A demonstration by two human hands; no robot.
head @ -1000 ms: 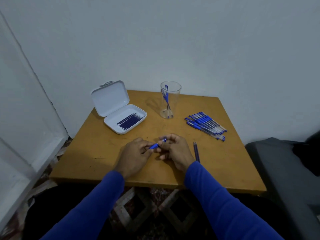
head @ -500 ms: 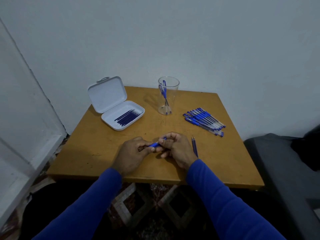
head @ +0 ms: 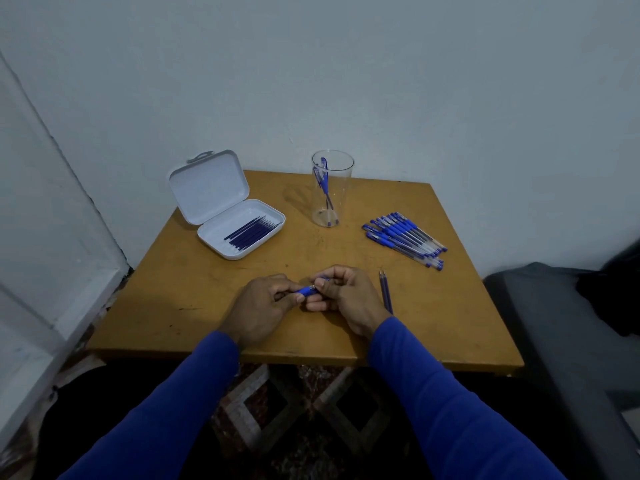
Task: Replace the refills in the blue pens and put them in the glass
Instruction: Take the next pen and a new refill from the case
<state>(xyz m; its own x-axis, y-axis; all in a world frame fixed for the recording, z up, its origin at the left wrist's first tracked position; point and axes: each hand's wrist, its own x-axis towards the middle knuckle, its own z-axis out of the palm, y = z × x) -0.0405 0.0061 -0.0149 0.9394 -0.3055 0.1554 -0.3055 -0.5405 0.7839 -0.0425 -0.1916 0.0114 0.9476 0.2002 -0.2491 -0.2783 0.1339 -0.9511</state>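
Blue pen lies near centre above the desk, long axis left-to-right, rising slightly rightward. Left hand pinches its left end; right hand pinches its right end. Glass stands far, beyond both.

blue pen pinched between both hands | glass upright, one pen inside | pen pile right

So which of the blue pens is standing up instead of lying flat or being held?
The pen in the glass: it leans upright inside the glass, while the pile lies flat on the table and one pen is gripped between both hands.
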